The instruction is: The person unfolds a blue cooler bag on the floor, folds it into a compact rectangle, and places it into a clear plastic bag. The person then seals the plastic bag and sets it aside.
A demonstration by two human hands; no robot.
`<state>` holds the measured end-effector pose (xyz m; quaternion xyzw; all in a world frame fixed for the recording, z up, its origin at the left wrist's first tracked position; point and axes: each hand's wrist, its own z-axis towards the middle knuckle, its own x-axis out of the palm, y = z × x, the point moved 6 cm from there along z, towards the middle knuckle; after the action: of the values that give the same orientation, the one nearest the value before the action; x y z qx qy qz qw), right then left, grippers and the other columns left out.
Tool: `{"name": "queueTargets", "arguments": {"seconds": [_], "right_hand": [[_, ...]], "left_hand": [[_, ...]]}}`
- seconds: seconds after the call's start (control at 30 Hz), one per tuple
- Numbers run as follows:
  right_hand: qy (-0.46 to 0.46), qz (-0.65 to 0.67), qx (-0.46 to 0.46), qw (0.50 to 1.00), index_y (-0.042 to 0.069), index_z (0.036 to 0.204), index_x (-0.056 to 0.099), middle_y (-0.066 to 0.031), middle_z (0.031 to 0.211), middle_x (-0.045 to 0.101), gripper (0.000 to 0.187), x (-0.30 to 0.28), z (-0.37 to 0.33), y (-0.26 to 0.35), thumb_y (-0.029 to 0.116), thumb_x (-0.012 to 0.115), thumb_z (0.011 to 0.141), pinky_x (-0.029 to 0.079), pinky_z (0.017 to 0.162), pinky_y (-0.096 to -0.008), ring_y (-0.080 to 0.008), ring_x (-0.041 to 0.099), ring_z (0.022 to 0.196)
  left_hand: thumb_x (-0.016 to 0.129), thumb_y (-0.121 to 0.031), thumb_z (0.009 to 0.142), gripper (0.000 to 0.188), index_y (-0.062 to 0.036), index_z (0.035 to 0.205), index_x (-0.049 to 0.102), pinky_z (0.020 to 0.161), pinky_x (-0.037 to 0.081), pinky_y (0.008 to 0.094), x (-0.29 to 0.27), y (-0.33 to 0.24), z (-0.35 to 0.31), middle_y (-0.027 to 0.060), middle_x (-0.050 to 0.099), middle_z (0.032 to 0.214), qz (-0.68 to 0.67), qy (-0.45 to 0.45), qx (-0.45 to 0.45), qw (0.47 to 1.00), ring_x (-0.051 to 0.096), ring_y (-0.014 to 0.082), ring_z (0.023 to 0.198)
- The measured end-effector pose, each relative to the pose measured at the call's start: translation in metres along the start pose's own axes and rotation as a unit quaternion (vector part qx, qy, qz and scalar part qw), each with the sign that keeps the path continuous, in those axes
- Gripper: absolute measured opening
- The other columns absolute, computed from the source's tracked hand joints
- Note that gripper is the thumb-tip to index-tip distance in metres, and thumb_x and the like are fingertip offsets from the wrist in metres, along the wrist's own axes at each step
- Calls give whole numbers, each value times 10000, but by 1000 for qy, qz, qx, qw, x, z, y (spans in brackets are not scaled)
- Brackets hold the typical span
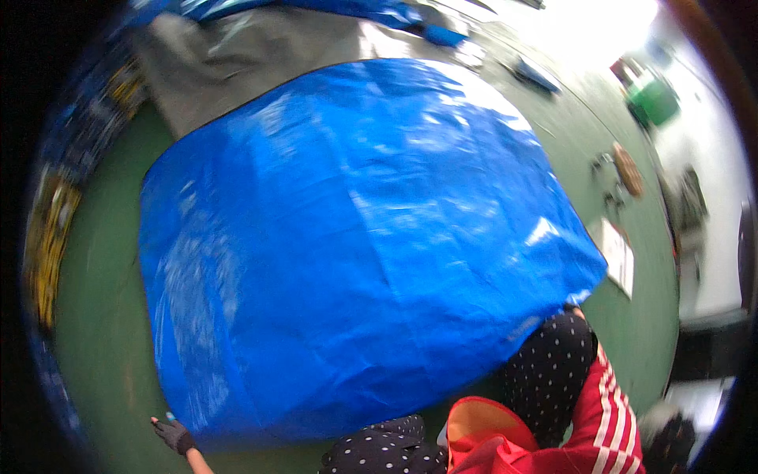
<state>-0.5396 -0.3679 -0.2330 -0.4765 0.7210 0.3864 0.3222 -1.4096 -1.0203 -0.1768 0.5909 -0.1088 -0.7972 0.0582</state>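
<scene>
A large blue tarp (355,237) with a glossy, creased surface lies spread in front of me. At its near left corner is my left hand (175,436), in a dark glove with bare fingertips; the fingers are stretched apart, beside the tarp's edge. My right hand (576,310) is at the near right edge, partly hidden behind my knee in dotted trousers. Its fingers look closed on the tarp's edge, where the material puckers, though little of them shows.
Grey sheeting (237,63) lies beyond the tarp on the green floor (103,261). Yellow and blue goods (51,237) line the left side. On the right are a white sheet (617,257), a brown-topped object with metal legs (628,170) and a green bin (654,101).
</scene>
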Motion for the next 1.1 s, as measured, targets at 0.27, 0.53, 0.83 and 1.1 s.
{"name": "queueTargets", "arguments": {"seconds": [0.27, 0.53, 0.83, 1.1], "right_hand": [[-150, 68, 294, 941, 105, 1477, 215, -216, 1483, 292, 896, -71, 42, -196, 519, 622, 795, 287, 1110, -444, -390, 324, 1344], [-333, 225, 327, 855, 42, 1474, 176, -279, 1463, 283, 998, -135, 139, -238, 549, 649, 757, 298, 1099, -487, -398, 291, 1364], [-324, 372, 248, 833, -11, 1138, 614, -278, 1172, 590, 724, -130, 220, -392, 521, 726, 659, 452, 933, -476, -412, 551, 1128], [-357, -56, -195, 912, 18, 1451, 269, -241, 1417, 385, 740, -157, 148, -185, 216, 594, 817, 262, 1089, -481, -425, 374, 1287]], "left_hand": [[516, -548, 865, 795, -34, 1439, 319, 1147, 109, 521, -193, -515, -217, 193, 250, 1514, -193, -38, 688, 699, 167, 406, 1407], [500, -650, 813, 898, -102, 1476, 244, 1081, 16, 667, -193, -693, -342, 187, 145, 1547, -35, 49, 814, 578, 96, 468, 1402], [465, -692, 796, 964, -54, 1476, 220, 1080, 8, 669, -165, -687, -393, 247, 99, 1537, 49, 79, 726, 681, 69, 474, 1404], [485, -655, 814, 920, -60, 1467, 227, 1063, 56, 690, -169, -653, -388, 252, 142, 1524, -152, 112, 704, 684, 79, 469, 1403]]}}
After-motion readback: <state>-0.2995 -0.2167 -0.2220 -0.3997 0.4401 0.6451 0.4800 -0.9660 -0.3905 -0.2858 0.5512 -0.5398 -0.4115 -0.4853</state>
